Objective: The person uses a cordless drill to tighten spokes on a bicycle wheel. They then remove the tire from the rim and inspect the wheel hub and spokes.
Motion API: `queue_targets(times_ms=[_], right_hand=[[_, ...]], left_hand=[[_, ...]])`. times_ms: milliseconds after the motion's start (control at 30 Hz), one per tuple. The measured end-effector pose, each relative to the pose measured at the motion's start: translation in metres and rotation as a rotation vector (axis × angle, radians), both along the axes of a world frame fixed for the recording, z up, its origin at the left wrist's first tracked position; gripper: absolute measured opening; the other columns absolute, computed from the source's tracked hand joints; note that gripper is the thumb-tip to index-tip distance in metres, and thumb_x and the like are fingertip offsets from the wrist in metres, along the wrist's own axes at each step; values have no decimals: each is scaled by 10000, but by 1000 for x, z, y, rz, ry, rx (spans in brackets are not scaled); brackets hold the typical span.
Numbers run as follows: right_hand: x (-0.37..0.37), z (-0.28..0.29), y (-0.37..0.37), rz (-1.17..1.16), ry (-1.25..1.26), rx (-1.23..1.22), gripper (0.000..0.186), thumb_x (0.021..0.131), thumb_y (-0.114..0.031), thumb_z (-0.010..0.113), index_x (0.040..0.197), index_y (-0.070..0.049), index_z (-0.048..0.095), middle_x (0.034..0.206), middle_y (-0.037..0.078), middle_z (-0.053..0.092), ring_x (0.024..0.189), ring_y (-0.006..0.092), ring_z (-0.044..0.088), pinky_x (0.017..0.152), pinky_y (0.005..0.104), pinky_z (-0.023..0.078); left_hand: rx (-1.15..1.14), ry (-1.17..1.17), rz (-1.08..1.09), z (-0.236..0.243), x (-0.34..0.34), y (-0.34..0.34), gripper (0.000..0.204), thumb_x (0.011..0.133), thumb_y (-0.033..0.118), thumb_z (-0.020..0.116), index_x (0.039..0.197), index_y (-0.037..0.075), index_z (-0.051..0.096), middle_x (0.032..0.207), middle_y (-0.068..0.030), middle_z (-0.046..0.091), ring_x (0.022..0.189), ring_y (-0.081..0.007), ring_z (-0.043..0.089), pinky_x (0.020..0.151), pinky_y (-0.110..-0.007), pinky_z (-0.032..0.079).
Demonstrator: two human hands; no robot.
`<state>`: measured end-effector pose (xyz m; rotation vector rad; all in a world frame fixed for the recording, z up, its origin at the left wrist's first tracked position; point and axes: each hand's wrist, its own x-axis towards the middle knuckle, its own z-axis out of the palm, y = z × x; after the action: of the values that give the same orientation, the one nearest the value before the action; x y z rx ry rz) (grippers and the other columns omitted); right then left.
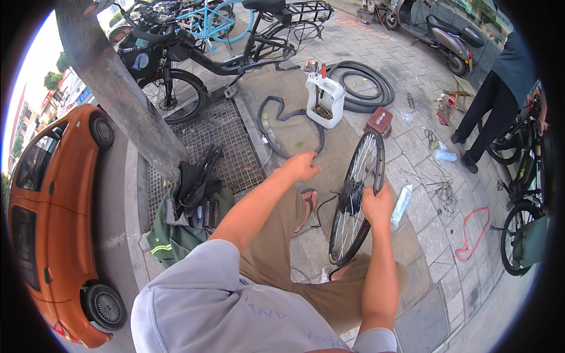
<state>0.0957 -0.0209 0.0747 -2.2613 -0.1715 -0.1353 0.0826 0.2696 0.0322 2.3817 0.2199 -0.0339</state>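
Observation:
My right hand (376, 204) is closed around the rim of a spoked wheel (355, 197) with a black hub. The wheel stands tilted in front of my knees, and no tyre is seen on its rim. My left hand (302, 167) reaches forward with curled fingers, just over the near edge of a black rubber loop (259, 120), a tube or thin tyre, lying on the paving. Whether the fingers grip that loop or something small cannot be made out. A white cut-open jug (325, 106) holding tools stands beyond it, with a dark red box (378, 122) beside it.
Coiled tyres (385, 88) lie behind the jug. To the right are loose wires (444, 191), a red strap (472, 235) and a person (500, 88) by a bicycle. A pole (118, 88), a metal grate (218, 135), a green bag (165, 229) and an orange car (65, 229) are on the left.

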Motion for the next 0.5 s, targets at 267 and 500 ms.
queue_targets(times_ms=[267, 500], right_hand=[[-6, 1, -4, 4, -56, 61, 377, 856, -171, 631, 1156, 56, 662, 978, 300, 707, 956, 454, 697, 876, 487, 532], [-7, 6, -11, -13, 66, 48, 340, 861, -163, 629, 1112, 66, 632, 1030, 303, 686, 1007, 462, 673, 916, 498, 512]], left_hand=[[78, 179, -241, -18, 0, 0, 575, 900, 325, 723, 1364, -1, 634, 1189, -198, 753, 1140, -339, 712, 980, -425, 557], [99, 248, -297, -24, 7, -5, 570, 903, 343, 725, 1369, 23, 649, 1242, -226, 724, 1152, -354, 701, 976, -428, 559]])
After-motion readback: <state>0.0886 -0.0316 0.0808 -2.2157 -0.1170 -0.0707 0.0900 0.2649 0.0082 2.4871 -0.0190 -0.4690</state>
